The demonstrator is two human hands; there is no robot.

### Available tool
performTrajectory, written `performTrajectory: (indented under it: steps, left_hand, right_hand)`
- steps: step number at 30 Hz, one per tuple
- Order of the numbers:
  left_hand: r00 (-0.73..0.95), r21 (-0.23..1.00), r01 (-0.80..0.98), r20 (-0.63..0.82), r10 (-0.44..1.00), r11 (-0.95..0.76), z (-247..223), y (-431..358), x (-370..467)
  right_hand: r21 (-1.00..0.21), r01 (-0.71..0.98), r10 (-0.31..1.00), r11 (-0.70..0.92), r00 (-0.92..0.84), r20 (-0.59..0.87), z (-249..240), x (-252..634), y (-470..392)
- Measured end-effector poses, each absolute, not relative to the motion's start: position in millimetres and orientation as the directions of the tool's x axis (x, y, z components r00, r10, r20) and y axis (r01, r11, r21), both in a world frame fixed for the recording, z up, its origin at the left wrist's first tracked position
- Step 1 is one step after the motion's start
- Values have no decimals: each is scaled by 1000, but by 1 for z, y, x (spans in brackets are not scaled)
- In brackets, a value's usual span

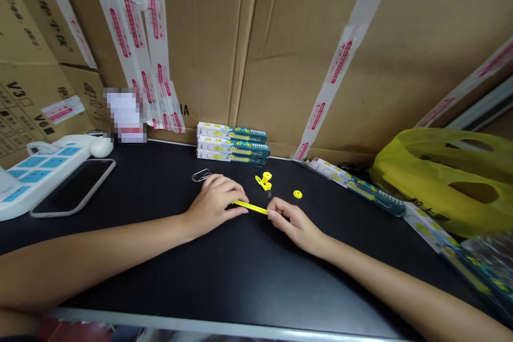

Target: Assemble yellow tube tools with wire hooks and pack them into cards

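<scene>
A thin yellow plastic rod (251, 207) stretches between my two hands, just above the black table. My left hand (218, 200) is closed on its left end, thumb below and fingers above. At the right end, my right hand (294, 224) pinches the rod between thumb and fingers. Beyond the hands lie small yellow plastic parts (266, 177), with a little spring (270, 194) beside them. A yellow ring-like piece (297, 194) rests apart to the right. Metal wire hooks (201, 175) lie just behind my left hand.
Stacked slim boxes (232, 149) stand against the cardboard wall (304, 26). More boxes (360, 189) line the right side beside a yellow plastic bag (433, 181). At left are a phone (74, 189) and a white power strip (44, 171). The table (240, 283) ends in a pale front edge.
</scene>
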State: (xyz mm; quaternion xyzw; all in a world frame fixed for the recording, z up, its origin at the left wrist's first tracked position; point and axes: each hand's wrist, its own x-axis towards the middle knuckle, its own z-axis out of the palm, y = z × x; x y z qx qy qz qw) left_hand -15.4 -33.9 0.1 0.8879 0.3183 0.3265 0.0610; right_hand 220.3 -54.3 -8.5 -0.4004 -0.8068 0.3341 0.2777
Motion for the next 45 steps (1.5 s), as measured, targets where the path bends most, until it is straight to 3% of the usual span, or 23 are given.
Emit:
performTrajectory:
  steps: [2,5,9,14,18,25,33,37,45]
  left_hand:
    - [708,155,471,520,477,-868,-2,-36,-15]
    - [794,40,412,473,381,-910,-6,-40,-12]
    - [812,58,407,433,391,-911,-8,-42,-10]
    - [794,103,461,394,462,-881,-8,-43,-10]
    - [809,42,440,414,417,-897,-8,-44,-11]
    - [855,-75,373,414,311,-925,-8,-45,-12]
    - [854,-125,321,467,230,-939,-11,-44,-12]
    - [867,-169,276,468,169,-946,-12,-43,-12]
    - [868,-163,254,473,150,-953,-11,-43,-12]
  right_hand:
    - [-718,482,808,503,-556,193,-8,218,-57]
    - [-633,513,768,580,-604,213,-5,215,-60]
    - [-519,576,764,631,-576,291,-4,221,-53]
    - [-222,774,768,593,-461,445,-4,243,-26]
    - [-139,809,743,571,-437,508,3,250,-13]
    - [102,769,677,631,-610,413,22,220,-5]
    - [161,608,557,777,-785,272,21,146,20]
    - [188,526,465,829,-837,289,11,107,25]
    - [169,551,509,817,-827,240,8,86,35]
